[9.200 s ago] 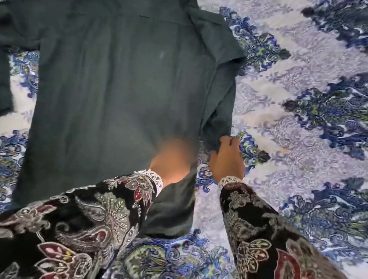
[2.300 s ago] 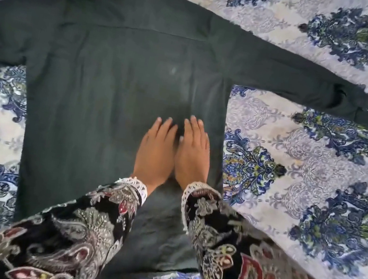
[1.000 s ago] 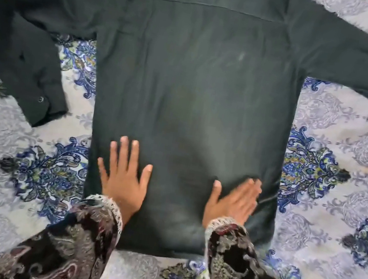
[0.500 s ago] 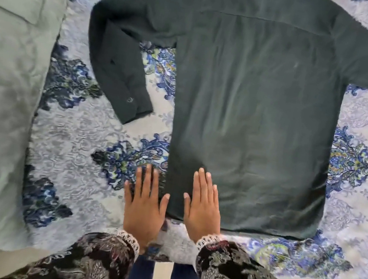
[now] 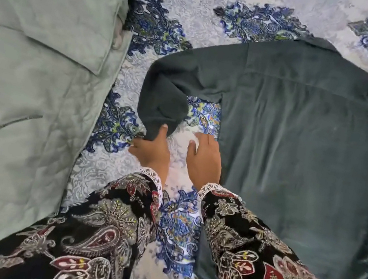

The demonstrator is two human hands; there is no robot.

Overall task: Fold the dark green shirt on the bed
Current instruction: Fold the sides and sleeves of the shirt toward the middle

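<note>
The bed [image 5: 262,10], spread with a blue paisley cover, carries the dark green shirt [image 5: 297,159] lying back-up and smoothed flat toward 2 o'clock, with a pale green quilt [image 5: 27,87] at 9 o'clock. Both hands have left the hem they were pressing half a second ago. The left hand [image 5: 151,151] now has its grip clamped on the left sleeve's cuff [image 5: 155,129] near centre, the right hand [image 5: 204,157] beside it with fingers apart, so smoothing looks done and the sleeve fold is probably starting.

Soft, even daylight, no glare
The picture bends at the edges, the near sleeves [image 5: 276,278] look a bit blurry, and shadows are faint.
</note>
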